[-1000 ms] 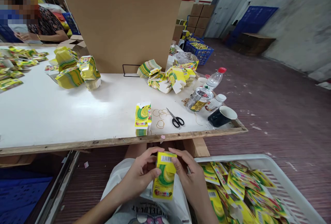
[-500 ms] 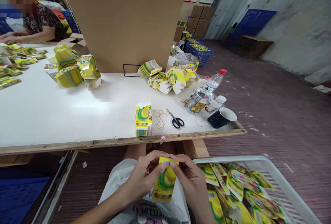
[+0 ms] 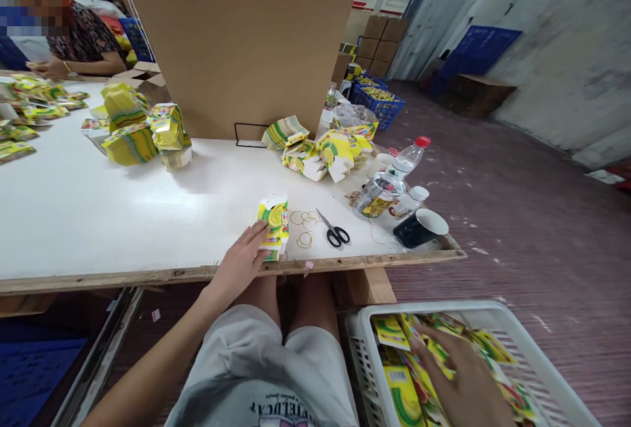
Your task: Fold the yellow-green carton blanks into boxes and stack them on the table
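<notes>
Head view shows our left hand (image 3: 240, 261) stretched out flat, fingers nearly straight and gripping nothing. Its fingertips (image 3: 257, 236) rest against the near side of a small stack of yellow boxes (image 3: 274, 220). The stack stands at the near edge of the table (image 3: 98, 217), likely so that it is reachable from the seat. Just right of those fingertips lie loose rubber bands (image 3: 304, 226), then scissors (image 3: 334, 231), seemingly kept handy beside the stack. Our right hand (image 3: 463, 381) is down in the white basket (image 3: 359, 332) by our knee. Its fingers are spread wide on the flat yellow packets (image 3: 399, 397) beneath them, closed round none that we can see. Well beyond the left fingers stand a mug (image 3: 421, 226), a jar (image 3: 377, 194) and a bottle (image 3: 407, 159).
</notes>
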Available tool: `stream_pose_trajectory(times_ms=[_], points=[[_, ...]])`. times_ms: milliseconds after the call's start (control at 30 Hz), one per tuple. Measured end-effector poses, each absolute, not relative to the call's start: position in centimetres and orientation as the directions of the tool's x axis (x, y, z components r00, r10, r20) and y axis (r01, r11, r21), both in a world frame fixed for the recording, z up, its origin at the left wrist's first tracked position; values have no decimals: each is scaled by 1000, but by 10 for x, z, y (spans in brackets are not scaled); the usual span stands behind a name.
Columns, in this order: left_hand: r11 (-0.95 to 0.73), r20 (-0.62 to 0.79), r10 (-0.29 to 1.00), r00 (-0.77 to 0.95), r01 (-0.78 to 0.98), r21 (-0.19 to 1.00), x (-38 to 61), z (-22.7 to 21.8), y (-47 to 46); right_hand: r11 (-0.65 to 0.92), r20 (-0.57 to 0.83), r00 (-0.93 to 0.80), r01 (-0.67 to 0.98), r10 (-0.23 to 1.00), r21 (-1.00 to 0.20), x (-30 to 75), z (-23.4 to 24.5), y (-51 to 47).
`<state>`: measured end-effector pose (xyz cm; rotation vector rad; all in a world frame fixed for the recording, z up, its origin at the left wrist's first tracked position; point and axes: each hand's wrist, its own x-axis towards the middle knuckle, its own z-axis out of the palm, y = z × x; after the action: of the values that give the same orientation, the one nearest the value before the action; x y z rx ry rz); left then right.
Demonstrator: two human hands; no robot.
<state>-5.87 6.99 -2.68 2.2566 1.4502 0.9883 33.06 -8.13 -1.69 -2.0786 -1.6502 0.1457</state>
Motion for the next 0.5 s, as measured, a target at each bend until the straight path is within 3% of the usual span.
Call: stream_pose_trajectory(times_ms=[100,167,267,333,400,433,500], points=[[-484,423,865,272,674,557,-71,-26,76,-143,32,217,736,976,-662,287,-15,-70],[-506,470,845,256,667,547,-74,-22,69,-143,-14,213,601,977,-786,248,-11,-59],[-610,645,735,209,620,494,-68,-12,44,-143,-93,181,289,979,-947,198,-5,-45],[-804,799,527,289,475,358,-56,-7,22,-146,-142,187,12,972,-989,176,-3,-40],[-915,812,391,433,281,290,-41,-6,3,-143,-190,219,-212,957,-967,165,-2,-37],[-929,808,369,459,208,306,-33,-6,-4,-141,-207,232,-272,950,-952,162,-2,-37],[-871,768,485,418,157,464,-21,-9,-16,-153,-222,224,-286,949,-946,161,-2,-38]])
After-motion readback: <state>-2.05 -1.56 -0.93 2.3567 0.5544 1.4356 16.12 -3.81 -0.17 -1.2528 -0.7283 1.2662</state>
